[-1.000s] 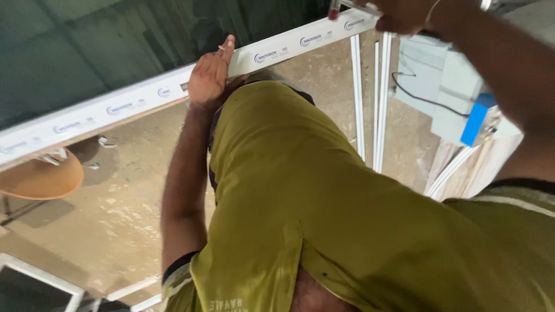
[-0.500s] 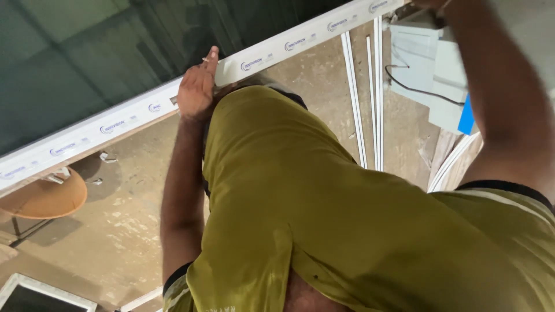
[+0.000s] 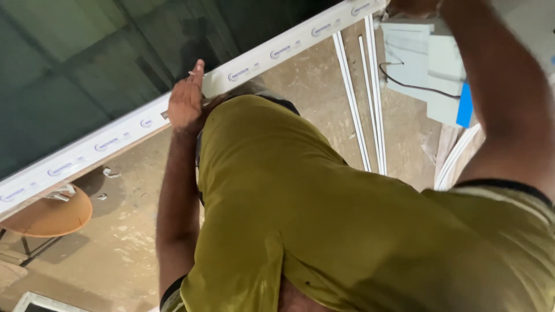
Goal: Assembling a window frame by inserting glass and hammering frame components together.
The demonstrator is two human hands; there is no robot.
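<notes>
Left hand (image 3: 186, 103) flat on white frame (image 3: 115, 138) (arm straight)

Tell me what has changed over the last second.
The left hand has slid leftward and down in view along the long white frame bar, still resting flat against it. The right hand has risen almost out of the top edge, still at the bar's far end. The loose white strips on the floor lie unchanged.
</notes>
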